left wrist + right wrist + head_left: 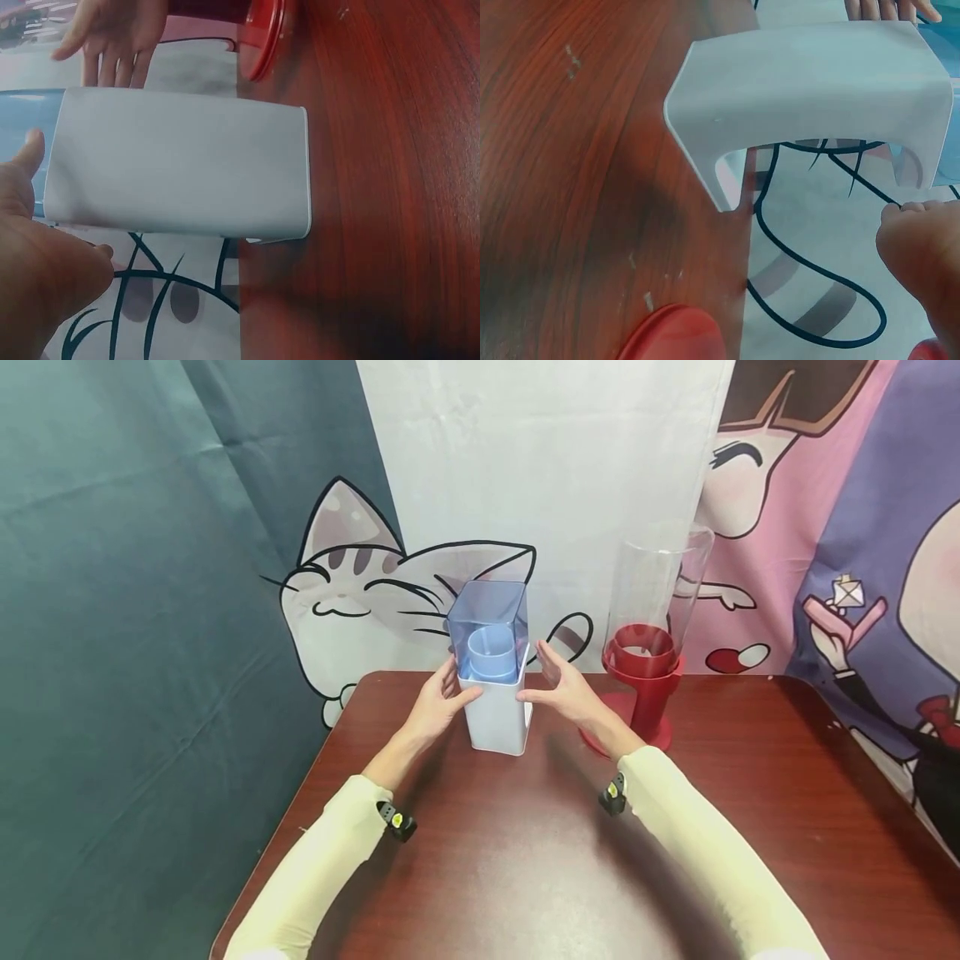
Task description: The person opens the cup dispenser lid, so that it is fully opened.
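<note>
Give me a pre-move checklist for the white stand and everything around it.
1. White stand upright on the table: ok.
2. Blue container on top of the stand: ok.
3. Left hand and right hand on opposite sides: ok.
4. Right hand gripping the stand: not ok; its fingers are uncurled.
5. Left hand pressing firmly: cannot tell.
6. Red stand clear of the white one: ok; a gap shows.

No readable lettering or numbers, the yellow wristband marks (397,819) perhaps too small.
</note>
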Available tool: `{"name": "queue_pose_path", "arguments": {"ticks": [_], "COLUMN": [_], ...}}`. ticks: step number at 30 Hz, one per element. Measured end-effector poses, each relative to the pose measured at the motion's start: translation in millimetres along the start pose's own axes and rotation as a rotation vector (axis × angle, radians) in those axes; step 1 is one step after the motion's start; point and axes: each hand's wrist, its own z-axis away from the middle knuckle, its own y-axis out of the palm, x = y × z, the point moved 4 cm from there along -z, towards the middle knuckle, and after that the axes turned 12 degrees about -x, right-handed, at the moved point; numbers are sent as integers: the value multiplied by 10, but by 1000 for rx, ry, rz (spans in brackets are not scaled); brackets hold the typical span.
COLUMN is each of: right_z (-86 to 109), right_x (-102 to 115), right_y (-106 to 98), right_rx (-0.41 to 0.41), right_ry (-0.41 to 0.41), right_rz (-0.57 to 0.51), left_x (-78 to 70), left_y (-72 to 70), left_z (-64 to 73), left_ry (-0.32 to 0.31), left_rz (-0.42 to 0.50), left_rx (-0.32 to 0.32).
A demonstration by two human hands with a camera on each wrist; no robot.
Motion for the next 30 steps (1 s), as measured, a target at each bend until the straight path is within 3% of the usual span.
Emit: {"name": "queue_pose_path", "arguments": {"ticks": [8, 22, 30], "right_z": [-90, -135, 11], "right_x": [12, 64, 193], "right_y": [81, 61, 25], "right_rx": [-4, -54, -110], "right_ry": [-14, 8, -58], "right_rz": [-58, -57, -40], "left_x": [-19, -14, -129], "left_y": [109, 140, 116], "left_z": [1, 5, 132], "left_ry": [48, 62, 124], "left_rz": [3, -36, -25], "left_rx": [-7, -105, -58]}}
